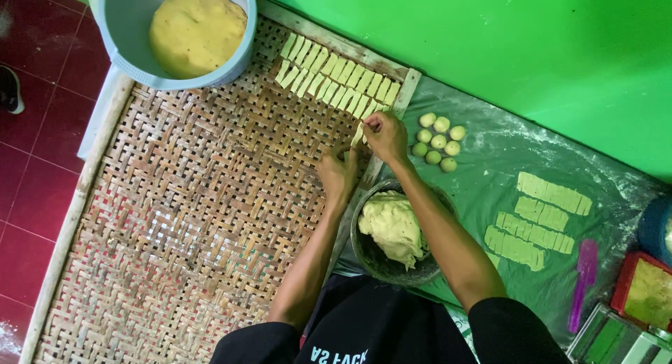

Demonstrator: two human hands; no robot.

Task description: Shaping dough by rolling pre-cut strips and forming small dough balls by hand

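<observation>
right hand (385, 134) pinching a pale dough strip (358, 134), lowering it at the woven tray (175, 217) far right corner | left hand (339, 172) lying flat, holding nothing, steadying | advice: keeping the strip parallel, just beside the laid strip rows (339, 80), not overlapping

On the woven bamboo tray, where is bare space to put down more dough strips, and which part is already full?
The woven tray is bare from the dough strips down to its near edge, left of the left hand. Crowded: the far right corner, where the right hand pinches a strip, and the far left corner under the blue tub.
</observation>
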